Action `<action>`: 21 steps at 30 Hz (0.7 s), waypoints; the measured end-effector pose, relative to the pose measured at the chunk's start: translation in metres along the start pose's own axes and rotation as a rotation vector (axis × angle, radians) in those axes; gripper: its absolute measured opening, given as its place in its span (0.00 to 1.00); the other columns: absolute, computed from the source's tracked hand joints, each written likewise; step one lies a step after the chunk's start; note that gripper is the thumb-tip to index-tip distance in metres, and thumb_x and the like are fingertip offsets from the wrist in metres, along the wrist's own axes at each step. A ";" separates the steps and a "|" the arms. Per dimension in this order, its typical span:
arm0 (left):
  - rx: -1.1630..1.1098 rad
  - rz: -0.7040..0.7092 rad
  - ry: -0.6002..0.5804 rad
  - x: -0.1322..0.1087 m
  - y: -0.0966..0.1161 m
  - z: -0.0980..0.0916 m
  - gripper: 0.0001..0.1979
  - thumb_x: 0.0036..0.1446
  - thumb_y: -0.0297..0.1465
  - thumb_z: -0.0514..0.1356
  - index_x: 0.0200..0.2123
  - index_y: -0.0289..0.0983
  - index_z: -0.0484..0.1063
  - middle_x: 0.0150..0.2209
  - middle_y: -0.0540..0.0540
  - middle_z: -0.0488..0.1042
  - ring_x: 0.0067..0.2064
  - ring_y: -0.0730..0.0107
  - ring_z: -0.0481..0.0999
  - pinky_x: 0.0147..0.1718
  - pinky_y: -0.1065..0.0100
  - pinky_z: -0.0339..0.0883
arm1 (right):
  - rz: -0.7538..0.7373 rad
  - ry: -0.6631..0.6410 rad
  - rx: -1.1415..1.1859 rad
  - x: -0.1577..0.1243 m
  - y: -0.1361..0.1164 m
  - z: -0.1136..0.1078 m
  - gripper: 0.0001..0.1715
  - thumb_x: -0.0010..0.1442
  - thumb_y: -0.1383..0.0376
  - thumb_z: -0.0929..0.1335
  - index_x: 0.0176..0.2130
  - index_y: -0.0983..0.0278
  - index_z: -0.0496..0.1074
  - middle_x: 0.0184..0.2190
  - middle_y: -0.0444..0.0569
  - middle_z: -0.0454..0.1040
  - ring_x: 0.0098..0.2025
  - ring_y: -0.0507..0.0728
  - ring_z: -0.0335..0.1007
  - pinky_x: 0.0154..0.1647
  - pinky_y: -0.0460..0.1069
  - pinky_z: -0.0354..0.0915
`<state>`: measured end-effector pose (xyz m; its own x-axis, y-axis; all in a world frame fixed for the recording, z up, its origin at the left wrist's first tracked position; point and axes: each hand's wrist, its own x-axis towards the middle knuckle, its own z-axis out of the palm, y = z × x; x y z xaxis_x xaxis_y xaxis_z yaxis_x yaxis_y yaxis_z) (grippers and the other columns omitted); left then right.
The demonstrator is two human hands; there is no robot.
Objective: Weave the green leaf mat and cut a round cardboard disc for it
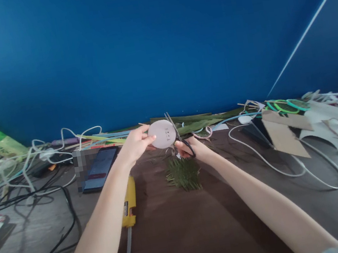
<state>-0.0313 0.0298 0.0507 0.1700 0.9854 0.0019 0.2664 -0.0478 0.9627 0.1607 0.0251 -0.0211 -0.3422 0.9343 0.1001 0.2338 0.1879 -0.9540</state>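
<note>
My left hand (pixel 139 143) pinches a pale round disc (pixel 161 134) by its left edge; small dark marks show on the face turned to me. In my right hand (pixel 196 147) is a pair of scissors (pixel 188 145) with black handles. Their blades point up and stand slightly apart, close beside the disc's right edge. Whether the blades touch the disc I cannot tell. Below both hands a woven-looking green piece with frayed edges (pixel 183 173) lies on the brown table (pixel 186 231).
A phone (pixel 101 169) and a yellow tool with a cord (pixel 130 203) lie left. Black cables (pixel 69 208) and white cables (pixel 37 165) tangle there. Long green leaf strips (pixel 203 121) lie along the blue wall (pixel 156 51). Cardboard pieces (pixel 283 135) and a white cable (pixel 333 181) lie right.
</note>
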 end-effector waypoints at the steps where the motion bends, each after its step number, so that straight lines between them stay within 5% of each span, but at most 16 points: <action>1: 0.004 -0.005 0.003 0.000 0.000 0.000 0.18 0.49 0.25 0.61 0.46 0.33 0.72 0.29 0.42 0.79 0.29 0.62 0.77 0.28 0.65 0.72 | -0.001 0.000 -0.005 0.000 0.001 0.000 0.38 0.46 0.35 0.62 0.14 0.66 0.64 0.10 0.43 0.59 0.14 0.47 0.54 0.18 0.45 0.53; 10: 0.111 -0.024 -0.030 0.000 0.000 -0.002 0.26 0.53 0.26 0.58 0.57 0.30 0.62 0.40 0.37 0.77 0.32 0.65 0.77 0.32 0.63 0.73 | 0.064 -0.006 -0.078 0.000 -0.001 -0.003 0.37 0.47 0.36 0.63 0.15 0.66 0.65 0.11 0.44 0.61 0.15 0.47 0.56 0.19 0.45 0.53; 21: 0.160 -0.019 -0.098 -0.001 -0.001 0.000 0.25 0.53 0.26 0.58 0.55 0.33 0.64 0.33 0.43 0.79 0.30 0.66 0.77 0.31 0.65 0.72 | -0.006 -0.070 0.012 -0.003 -0.011 -0.003 0.37 0.46 0.34 0.62 0.18 0.66 0.65 0.14 0.41 0.57 0.18 0.47 0.52 0.21 0.46 0.51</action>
<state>-0.0317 0.0284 0.0495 0.2528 0.9662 -0.0498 0.4163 -0.0622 0.9071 0.1619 0.0214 -0.0101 -0.4062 0.9097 0.0863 0.2212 0.1895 -0.9566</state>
